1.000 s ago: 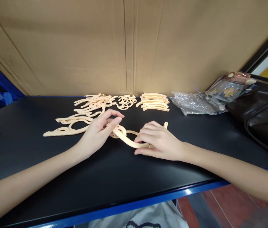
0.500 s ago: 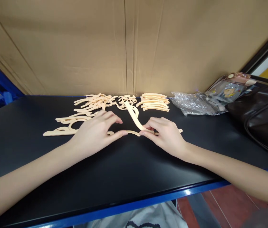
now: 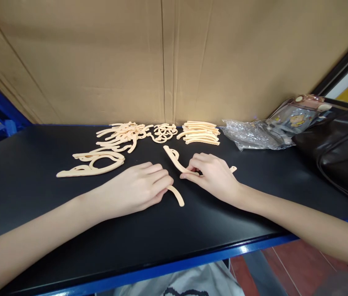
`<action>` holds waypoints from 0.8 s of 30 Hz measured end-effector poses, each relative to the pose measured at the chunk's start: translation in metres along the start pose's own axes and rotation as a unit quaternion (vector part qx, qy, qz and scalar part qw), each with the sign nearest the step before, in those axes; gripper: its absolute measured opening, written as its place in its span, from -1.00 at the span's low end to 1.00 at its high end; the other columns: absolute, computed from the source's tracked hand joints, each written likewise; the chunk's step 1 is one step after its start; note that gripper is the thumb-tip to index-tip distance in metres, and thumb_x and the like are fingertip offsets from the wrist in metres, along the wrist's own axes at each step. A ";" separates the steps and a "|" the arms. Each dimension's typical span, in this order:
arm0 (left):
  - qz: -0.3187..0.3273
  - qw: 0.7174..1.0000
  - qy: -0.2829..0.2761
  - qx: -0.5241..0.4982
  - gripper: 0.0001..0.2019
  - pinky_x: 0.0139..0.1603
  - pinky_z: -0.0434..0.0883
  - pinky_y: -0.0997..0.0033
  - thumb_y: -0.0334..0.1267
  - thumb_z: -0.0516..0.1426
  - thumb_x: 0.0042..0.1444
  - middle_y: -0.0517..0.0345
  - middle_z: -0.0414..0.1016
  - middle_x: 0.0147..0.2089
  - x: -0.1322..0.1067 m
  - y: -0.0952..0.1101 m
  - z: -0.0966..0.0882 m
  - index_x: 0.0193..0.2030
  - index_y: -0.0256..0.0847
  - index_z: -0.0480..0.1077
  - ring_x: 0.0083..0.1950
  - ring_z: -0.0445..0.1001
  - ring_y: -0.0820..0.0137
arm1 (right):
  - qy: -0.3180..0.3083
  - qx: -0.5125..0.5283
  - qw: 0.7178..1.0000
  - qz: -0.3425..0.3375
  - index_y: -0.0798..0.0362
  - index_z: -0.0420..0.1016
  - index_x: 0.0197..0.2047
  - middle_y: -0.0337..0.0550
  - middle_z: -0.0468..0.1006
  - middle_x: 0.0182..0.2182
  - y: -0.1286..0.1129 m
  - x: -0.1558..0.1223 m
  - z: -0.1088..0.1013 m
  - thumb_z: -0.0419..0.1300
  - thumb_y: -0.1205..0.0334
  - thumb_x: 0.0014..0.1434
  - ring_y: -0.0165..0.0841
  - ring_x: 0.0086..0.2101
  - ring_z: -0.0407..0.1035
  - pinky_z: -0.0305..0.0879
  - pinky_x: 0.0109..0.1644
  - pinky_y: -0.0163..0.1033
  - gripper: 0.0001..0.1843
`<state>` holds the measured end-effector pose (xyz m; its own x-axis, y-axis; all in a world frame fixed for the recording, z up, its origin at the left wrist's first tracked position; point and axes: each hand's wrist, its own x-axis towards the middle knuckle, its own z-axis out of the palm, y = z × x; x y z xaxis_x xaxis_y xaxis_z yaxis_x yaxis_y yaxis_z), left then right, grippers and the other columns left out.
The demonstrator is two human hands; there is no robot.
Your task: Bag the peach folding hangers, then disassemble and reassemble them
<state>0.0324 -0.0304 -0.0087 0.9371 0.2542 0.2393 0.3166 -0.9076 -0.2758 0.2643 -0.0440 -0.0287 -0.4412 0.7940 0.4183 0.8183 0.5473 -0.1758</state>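
My left hand [image 3: 145, 187] is closed, palm down, just above the black tabletop, and the curved end of a beige hanger piece [image 3: 177, 196] sticks out from under its fingers. My right hand [image 3: 212, 174] pinches a beige hanger arm [image 3: 176, 162] between thumb and fingers. That arm slants up to the left and has a small loop near its tip. Behind the right hand a beige end [image 3: 233, 169] shows; the hand hides where it joins. Left of my left hand lies a folded beige hanger [image 3: 107, 166] with a ring-shaped gap in it.
At the back are a loose pile of curved hanger parts [image 3: 124, 133], a heap of small hooks [image 3: 164, 133] and a stack of straighter arms [image 3: 201, 133]. Crumpled clear plastic bags [image 3: 254, 133] and a dark leather bag [image 3: 337, 152] stand right. Cardboard [image 3: 100, 61] walls the back.
My left hand has moved down and right and closed over the curved piece, which has shifted toward me. The arm in my right hand has tilted lower.
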 end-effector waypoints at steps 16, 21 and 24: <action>0.155 0.961 0.169 0.153 -0.71 -0.09 0.47 0.40 -0.47 -0.03 0.26 0.08 0.56 0.04 -0.007 0.018 -0.006 -0.05 -0.24 0.48 -0.04 0.50 0.36 | -0.021 0.315 0.946 -0.070 0.08 0.48 -0.22 -0.20 0.51 -0.35 -0.020 -0.003 -0.012 -0.10 0.11 0.41 -0.41 -0.31 0.37 0.22 -0.16 -0.26 -0.62; 0.163 0.970 0.167 0.067 -0.72 0.10 0.46 0.38 -0.41 0.00 0.26 0.12 0.56 0.04 -0.005 0.017 -0.002 -0.01 -0.13 0.47 0.08 0.48 0.35 | -0.103 0.482 0.870 0.015 0.08 0.45 -0.32 -0.28 0.41 -0.43 -0.028 -0.005 -0.012 0.05 0.07 0.33 -0.45 -0.38 0.30 0.23 -0.29 -0.32 -0.69; 0.185 0.963 0.182 0.070 -0.77 0.09 0.48 0.39 -0.36 0.03 0.26 0.14 0.57 0.02 -0.003 0.023 -0.003 -0.07 -0.12 0.49 0.04 0.51 0.35 | -0.152 0.566 0.808 0.055 0.09 0.41 -0.40 -0.32 0.37 -0.48 -0.030 -0.004 -0.011 0.14 0.09 0.26 -0.47 -0.42 0.26 0.23 -0.34 -0.35 -0.73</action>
<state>0.0364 -0.0525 -0.0132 0.8839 -0.2355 0.4041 0.0115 -0.8528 -0.5221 0.2453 -0.0663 -0.0154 -0.6000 0.7883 0.1362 0.0736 0.2240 -0.9718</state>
